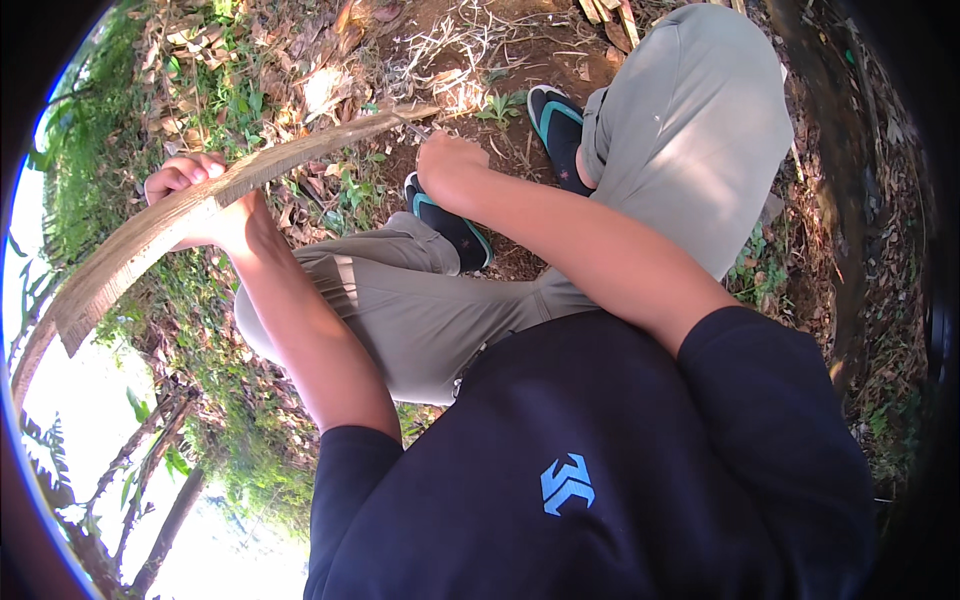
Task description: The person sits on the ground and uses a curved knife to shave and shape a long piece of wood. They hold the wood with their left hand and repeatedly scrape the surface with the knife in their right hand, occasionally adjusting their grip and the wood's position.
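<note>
A long, rough wooden strip (270,168) slants across the upper left, its pointed end over the ground near my feet. My left hand (186,176) is closed around its middle, with fingertips over the far edge and the palm partly behind the wood. My right hand (450,160) is closed in a fist beside the pointed end. From that fist a thin, knife-like blade (408,124) reaches to the wood; the handle is hidden by my fingers. The strip's wide end (75,318) hangs out at the left.
My bent knees in grey trousers (690,130) frame the work, with dark shoes (560,135) between them on soil. Pale shavings (465,45) and dry leaves lie ahead. A dark trunk-like shape (845,190) stands at right; green plants (90,160) grow at left.
</note>
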{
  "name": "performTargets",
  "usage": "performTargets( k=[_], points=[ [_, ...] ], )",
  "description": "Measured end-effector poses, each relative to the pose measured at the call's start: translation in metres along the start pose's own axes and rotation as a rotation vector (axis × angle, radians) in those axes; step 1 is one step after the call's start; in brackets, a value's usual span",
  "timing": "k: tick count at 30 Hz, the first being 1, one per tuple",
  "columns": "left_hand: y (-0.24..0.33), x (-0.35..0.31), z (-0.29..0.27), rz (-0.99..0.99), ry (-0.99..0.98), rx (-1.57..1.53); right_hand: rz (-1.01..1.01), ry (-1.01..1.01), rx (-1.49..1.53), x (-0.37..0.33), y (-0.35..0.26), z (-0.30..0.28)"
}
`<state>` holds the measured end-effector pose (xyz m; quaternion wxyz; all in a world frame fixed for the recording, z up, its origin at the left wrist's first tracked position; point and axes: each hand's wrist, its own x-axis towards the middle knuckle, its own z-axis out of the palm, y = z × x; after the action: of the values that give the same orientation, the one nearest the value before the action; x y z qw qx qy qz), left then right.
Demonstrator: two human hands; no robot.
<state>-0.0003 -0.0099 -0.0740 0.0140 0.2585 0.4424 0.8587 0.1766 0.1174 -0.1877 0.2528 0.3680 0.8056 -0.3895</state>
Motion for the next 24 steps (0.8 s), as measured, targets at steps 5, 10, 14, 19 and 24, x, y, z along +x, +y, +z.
performTargets(
  k=[5, 10, 14, 19, 24],
  points=[
    [0.007, 0.006, -0.012, -0.006, -0.008, -0.073, 0.059, 0.053, 0.135, 0.023, 0.001, 0.022],
    [0.006, 0.005, -0.017, 0.015, -0.131, -0.041, -0.094, -0.117, -0.137, -0.001, -0.004, -0.014],
    [0.002, -0.010, 0.011, -0.042, 0.012, -0.085, -0.039, -0.092, -0.125, 0.005, -0.001, -0.007],
    [0.002, -0.017, 0.034, 0.075, 0.060, 0.116, -0.035, -0.037, -0.119, 0.000, -0.005, 0.001],
    [-0.002, -0.018, 0.018, 0.037, 0.263, 0.096, 0.072, -0.033, -0.089, 0.019, -0.016, 0.010]
  ],
)
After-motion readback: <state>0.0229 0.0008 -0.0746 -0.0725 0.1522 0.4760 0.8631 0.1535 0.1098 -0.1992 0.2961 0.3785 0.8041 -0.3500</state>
